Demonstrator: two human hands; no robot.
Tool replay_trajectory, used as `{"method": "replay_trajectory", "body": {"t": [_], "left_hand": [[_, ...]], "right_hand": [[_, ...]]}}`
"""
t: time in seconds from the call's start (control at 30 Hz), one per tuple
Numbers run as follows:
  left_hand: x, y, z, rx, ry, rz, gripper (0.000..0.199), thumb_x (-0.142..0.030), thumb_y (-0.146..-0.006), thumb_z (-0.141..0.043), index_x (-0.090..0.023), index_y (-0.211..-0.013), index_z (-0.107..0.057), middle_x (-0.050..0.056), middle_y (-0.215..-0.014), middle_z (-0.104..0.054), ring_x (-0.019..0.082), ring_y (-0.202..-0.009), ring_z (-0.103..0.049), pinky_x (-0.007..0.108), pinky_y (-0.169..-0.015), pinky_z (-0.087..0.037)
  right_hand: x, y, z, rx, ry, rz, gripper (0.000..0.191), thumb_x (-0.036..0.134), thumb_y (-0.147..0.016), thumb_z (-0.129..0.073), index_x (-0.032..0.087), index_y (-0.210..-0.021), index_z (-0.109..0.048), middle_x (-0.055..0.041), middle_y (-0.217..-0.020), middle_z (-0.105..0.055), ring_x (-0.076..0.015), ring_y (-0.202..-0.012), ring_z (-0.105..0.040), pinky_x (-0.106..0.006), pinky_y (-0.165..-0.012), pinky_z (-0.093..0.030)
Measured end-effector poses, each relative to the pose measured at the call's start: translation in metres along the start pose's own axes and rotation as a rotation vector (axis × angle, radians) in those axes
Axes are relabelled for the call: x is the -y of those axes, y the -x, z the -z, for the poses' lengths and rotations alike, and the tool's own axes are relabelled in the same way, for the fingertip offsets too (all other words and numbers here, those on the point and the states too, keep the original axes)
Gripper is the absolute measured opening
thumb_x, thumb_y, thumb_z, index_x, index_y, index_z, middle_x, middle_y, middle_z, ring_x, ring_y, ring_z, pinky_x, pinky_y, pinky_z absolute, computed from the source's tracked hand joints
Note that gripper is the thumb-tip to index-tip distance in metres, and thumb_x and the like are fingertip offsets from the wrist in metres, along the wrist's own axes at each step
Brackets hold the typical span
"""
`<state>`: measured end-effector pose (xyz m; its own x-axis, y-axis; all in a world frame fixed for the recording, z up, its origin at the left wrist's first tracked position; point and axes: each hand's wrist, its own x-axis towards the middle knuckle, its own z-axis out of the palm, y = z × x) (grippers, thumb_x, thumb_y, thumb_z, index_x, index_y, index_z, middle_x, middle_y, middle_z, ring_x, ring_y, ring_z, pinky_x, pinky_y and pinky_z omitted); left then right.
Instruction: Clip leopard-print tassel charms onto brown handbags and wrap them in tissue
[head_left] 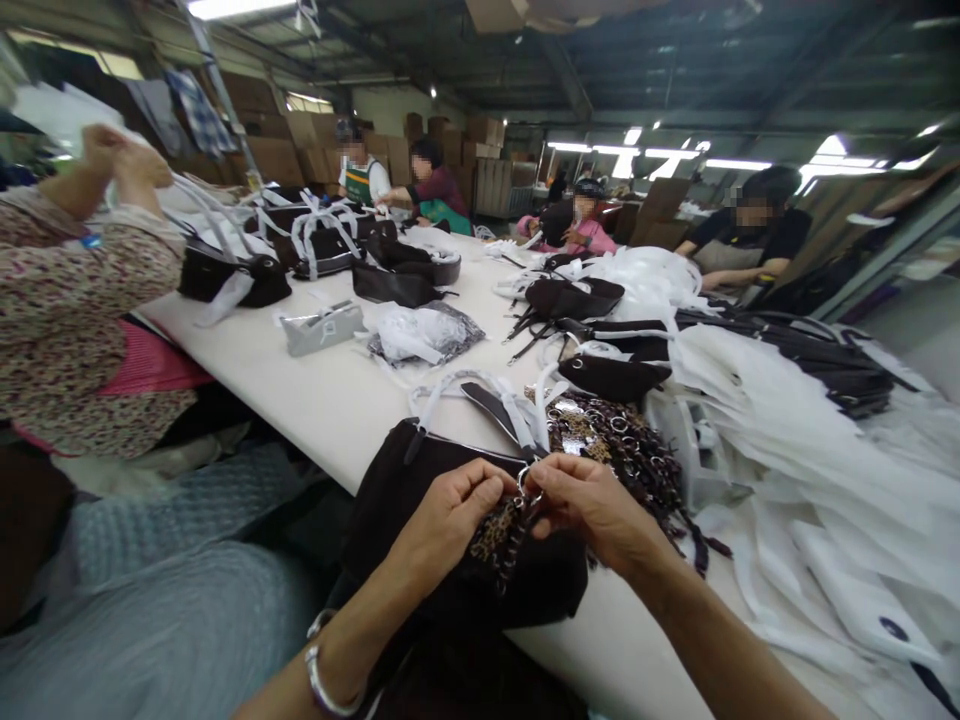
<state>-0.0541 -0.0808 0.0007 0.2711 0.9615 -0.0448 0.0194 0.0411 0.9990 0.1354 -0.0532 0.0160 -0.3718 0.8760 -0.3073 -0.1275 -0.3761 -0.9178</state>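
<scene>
A dark handbag [390, 500] with handles wrapped in white lies at the table's near edge, in front of me. Over it, my left hand [469, 500] pinches the left side of a silver ring [523, 480]. The ring's right side is between the fingers of my right hand [581, 500]. From the ring hangs a charm [495, 535] with leopard-patterned and dark braided parts, resting against the bag. The fingertips of both hands nearly meet beside a handle's base. Just behind my right hand is a pile of similar charms [615, 430].
More dark bags [615, 375] stand along the table [285, 390]. A grey tape dispenser [324, 328] and a plastic-wrapped bundle [427, 332] lie ahead. White sheets [795, 430] cover the right side. A person in a patterned top [82, 300] is at the left; others work farther back.
</scene>
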Motion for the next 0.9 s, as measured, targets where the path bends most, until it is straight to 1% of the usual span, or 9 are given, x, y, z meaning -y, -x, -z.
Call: {"method": "replay_trajectory", "body": {"t": [0.13,0.27,0.4,0.5,0.6,0.67,0.73,0.8,0.9], "left_hand": [[0.004,0.008,0.003,-0.030,-0.023,-0.002,0.027,-0.043,-0.091,-0.054,-0.019,-0.091,-0.067,0.002,-0.082,-0.065,0.016,-0.076,-0.056,0.024,-0.069,-0.043],[0.003,0.010,0.003,-0.064,-0.017,0.009,0.030,-0.046,-0.090,-0.054,-0.019,-0.082,-0.064,-0.001,-0.074,-0.060,0.013,-0.067,-0.050,0.021,-0.061,-0.039],[0.004,0.012,0.004,-0.047,-0.017,0.043,0.031,-0.047,-0.088,-0.058,-0.018,-0.077,-0.061,-0.002,-0.069,-0.057,0.010,-0.061,-0.046,0.020,-0.055,-0.036],[0.006,0.014,0.003,-0.068,0.018,0.073,0.032,-0.047,-0.088,-0.059,-0.017,-0.076,-0.060,-0.002,-0.068,-0.057,0.010,-0.060,-0.047,0.020,-0.054,-0.037],[0.008,0.015,0.001,-0.111,0.111,0.108,0.033,-0.048,-0.086,-0.061,-0.016,-0.076,-0.060,-0.003,-0.065,-0.055,0.010,-0.057,-0.049,0.020,-0.052,-0.040],[0.010,0.015,-0.001,-0.126,0.181,0.120,0.033,-0.048,-0.084,-0.063,-0.016,-0.076,-0.060,-0.002,-0.065,-0.055,0.009,-0.056,-0.050,0.020,-0.051,-0.042],[0.013,0.014,-0.004,-0.140,0.240,0.117,0.032,-0.046,-0.082,-0.065,-0.015,-0.077,-0.060,-0.002,-0.066,-0.055,0.009,-0.055,-0.051,0.019,-0.050,-0.044],[0.016,0.013,-0.007,-0.156,0.277,0.107,0.031,-0.045,-0.082,-0.066,-0.015,-0.077,-0.060,-0.002,-0.066,-0.056,0.009,-0.056,-0.051,0.019,-0.050,-0.045],[0.019,0.013,-0.014,-0.197,0.305,0.087,0.029,-0.043,-0.083,-0.066,-0.014,-0.078,-0.062,-0.001,-0.068,-0.058,0.009,-0.057,-0.052,0.019,-0.051,-0.047]], "right_hand": [[-0.006,0.001,-0.007,0.012,-0.010,-0.020,0.036,0.049,-0.068,-0.080,0.016,-0.074,-0.067,-0.0028,-0.076,-0.065,-0.0124,-0.063,-0.062,-0.022,-0.050,-0.055],[-0.010,0.002,-0.013,0.028,0.022,-0.027,0.037,0.049,-0.069,-0.079,0.015,-0.075,-0.067,-0.0034,-0.073,-0.067,-0.0129,-0.061,-0.062,-0.023,-0.050,-0.054],[-0.015,0.001,-0.016,0.033,0.063,-0.015,0.035,0.048,-0.072,-0.078,0.016,-0.072,-0.065,-0.0011,-0.067,-0.064,-0.0125,-0.057,-0.060,-0.024,-0.049,-0.052],[-0.020,0.002,-0.016,0.050,0.051,0.019,0.033,0.049,-0.078,-0.073,0.016,-0.074,-0.067,-0.0014,-0.072,-0.066,-0.0126,-0.061,-0.060,-0.027,-0.059,-0.053],[-0.029,0.007,-0.019,0.075,0.002,0.083,0.029,0.047,-0.083,-0.069,0.018,-0.086,-0.070,-0.0030,-0.084,-0.069,-0.0147,-0.076,-0.063,-0.029,-0.076,-0.051],[-0.037,0.012,-0.022,0.049,-0.025,0.134,0.027,0.042,-0.080,-0.073,0.021,-0.096,-0.069,-0.0029,-0.093,-0.070,-0.0162,-0.086,-0.063,-0.029,-0.083,-0.048],[-0.044,0.017,-0.027,-0.008,-0.037,0.176,0.030,0.039,-0.075,-0.078,0.024,-0.099,-0.068,-0.0023,-0.098,-0.069,-0.0176,-0.091,-0.063,-0.029,-0.086,-0.047],[-0.050,0.021,-0.032,-0.090,-0.040,0.207,0.028,0.038,-0.073,-0.080,0.024,-0.095,-0.068,-0.0018,-0.096,-0.070,-0.0183,-0.090,-0.063,-0.029,-0.085,-0.048],[-0.056,0.023,-0.037,-0.205,-0.050,0.233,0.024,0.039,-0.075,-0.078,0.023,-0.089,-0.069,-0.0008,-0.091,-0.069,-0.0173,-0.085,-0.062,-0.028,-0.080,-0.048]]}}
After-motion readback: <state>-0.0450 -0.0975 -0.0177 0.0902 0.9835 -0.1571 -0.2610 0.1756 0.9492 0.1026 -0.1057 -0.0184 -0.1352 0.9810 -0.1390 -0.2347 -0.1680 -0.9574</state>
